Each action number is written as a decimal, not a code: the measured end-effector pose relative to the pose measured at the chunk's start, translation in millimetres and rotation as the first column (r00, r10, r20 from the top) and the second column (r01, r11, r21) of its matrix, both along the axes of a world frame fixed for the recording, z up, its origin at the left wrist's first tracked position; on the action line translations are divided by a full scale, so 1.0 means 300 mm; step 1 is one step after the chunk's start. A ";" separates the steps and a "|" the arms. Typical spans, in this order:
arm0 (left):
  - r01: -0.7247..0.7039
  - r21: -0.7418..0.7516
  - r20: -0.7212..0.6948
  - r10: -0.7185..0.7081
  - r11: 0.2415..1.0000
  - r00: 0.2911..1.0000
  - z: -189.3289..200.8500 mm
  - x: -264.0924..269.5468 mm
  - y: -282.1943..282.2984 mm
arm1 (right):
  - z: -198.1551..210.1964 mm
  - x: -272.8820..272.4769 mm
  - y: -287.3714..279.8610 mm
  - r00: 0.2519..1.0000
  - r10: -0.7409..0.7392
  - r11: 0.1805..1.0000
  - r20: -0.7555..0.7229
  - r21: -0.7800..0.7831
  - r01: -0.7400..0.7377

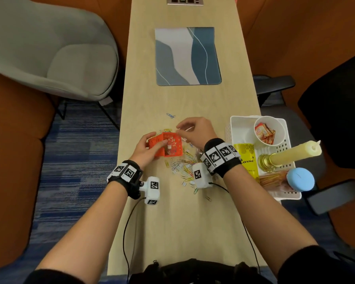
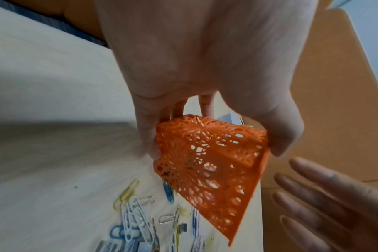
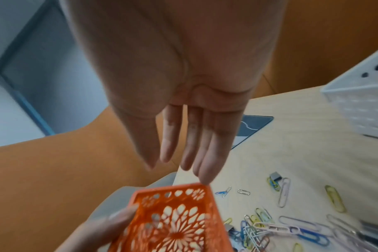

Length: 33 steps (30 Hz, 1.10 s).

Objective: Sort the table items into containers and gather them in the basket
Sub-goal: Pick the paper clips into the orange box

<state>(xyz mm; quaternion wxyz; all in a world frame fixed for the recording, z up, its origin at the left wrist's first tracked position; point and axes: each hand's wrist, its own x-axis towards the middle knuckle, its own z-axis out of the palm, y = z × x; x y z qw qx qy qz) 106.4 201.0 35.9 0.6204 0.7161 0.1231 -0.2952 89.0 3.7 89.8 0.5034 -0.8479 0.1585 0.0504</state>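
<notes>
The table [image 1: 178, 222] carries the white basket [image 1: 232, 128] right of the orange container [image 1: 173, 147]. The left hand [image 1: 147, 149] grips that container, tilted. The right hand [image 1: 195, 130], fingers straight and empty, hovers just above its rim; paper clips [image 1: 182, 165] lie just nearer the person.

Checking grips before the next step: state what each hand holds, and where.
Left hand grips the orange container by its side walls. Right hand holds nothing.
</notes>
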 end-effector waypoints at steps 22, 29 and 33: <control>-0.151 -0.025 -0.002 0.151 0.988 0.989 -0.057 0.121 0.137 | -0.187 0.113 -0.014 0.939 -0.004 0.931 -0.343 -0.344 -0.122; -0.046 -0.066 0.016 0.047 0.997 0.999 -0.032 0.113 0.054 | 0.001 0.144 0.086 0.961 0.242 0.966 -0.133 -0.056 -0.251; -0.123 -0.018 0.072 0.124 0.992 0.990 -0.037 0.144 0.108 | -0.099 0.226 0.043 0.998 0.012 0.997 -0.066 -0.072 -0.016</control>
